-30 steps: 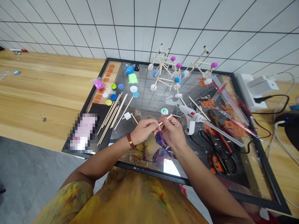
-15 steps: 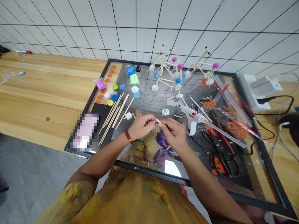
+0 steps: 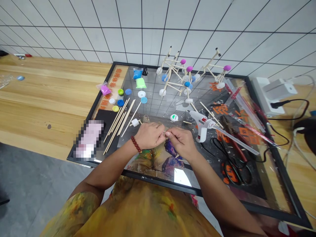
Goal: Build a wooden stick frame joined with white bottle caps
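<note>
My left hand [image 3: 151,135], with a dark red bead bracelet [image 3: 136,144] on the wrist, is closed with its fingertips meeting those of my right hand. My right hand [image 3: 182,141] is closed too, thumb and forefinger pinched. Between the fingertips shows a bit of a short pale wooden stick [image 3: 164,132], mostly covered by the fingers. To the left of my left hand lies a white block with small stick pieces [image 3: 135,122]. A white glue gun [image 3: 201,125] with a clear glue stick in its back stands just right of my right hand.
Loose wooden sticks [image 3: 118,125] lie left, near coloured caps [image 3: 120,103] and clay packets [image 3: 141,83]. Stick models with wheels [image 3: 172,74] stand at the back. Scissors [image 3: 237,171], a cable and a power strip [image 3: 263,95] are on the right. A pixelated pink object [image 3: 90,138] lies front left.
My hands have drawn closer together and turned slightly, so the small stick that stuck out of my right fingers is now mostly hidden. The view has shifted slightly.
</note>
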### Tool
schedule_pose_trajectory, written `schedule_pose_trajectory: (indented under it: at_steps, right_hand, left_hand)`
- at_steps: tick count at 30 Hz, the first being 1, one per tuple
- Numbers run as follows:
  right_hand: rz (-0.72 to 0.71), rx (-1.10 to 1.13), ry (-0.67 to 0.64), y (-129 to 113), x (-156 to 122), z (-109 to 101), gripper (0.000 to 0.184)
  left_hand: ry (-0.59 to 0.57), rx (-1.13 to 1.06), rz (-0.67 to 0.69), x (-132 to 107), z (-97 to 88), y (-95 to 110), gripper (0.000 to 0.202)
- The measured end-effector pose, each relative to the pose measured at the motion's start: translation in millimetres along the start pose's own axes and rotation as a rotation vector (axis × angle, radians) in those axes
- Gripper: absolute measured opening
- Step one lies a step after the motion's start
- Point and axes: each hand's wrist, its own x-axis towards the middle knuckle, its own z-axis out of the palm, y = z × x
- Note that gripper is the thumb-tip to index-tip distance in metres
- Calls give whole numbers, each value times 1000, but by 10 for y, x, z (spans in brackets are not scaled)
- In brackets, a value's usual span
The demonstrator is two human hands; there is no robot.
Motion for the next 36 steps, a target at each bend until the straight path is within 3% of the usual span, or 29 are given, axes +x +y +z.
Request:
schedule_pose_trajectory:
  at_steps: [6, 14, 17, 20, 26, 30, 33, 36]
  right_hand:
    - [283, 539, -30, -35, 57, 57, 50]
    - [526, 927, -69, -57, 91, 34, 56]
    - [487, 800, 22, -50, 80, 0, 52]
    - [359, 529, 54, -68, 59, -13, 52]
    - [42, 6, 93, -65, 29, -1, 39]
    - [-63, -206, 126, -24, 10, 25, 24]
    - [-8, -118, 84, -30, 20, 20, 28]
    - [180, 285, -7, -63, 53, 4, 41]
  left_hand:
    - [161, -521, -74, -53, 100, 124, 32]
    - [300, -713, -239, -43, 50, 63, 21]
    - [263, -740, -200, -40, -10, 53, 13]
    - [175, -621, -184, -45, -35, 105, 6]
    - [81, -250, -163, -25, 18, 131, 17]
    - [6, -78, -183, -6, 25, 98, 21]
    - [27, -127, -197, -14, 10, 104, 24]
    - [89, -457, -145, -40, 6, 132, 29]
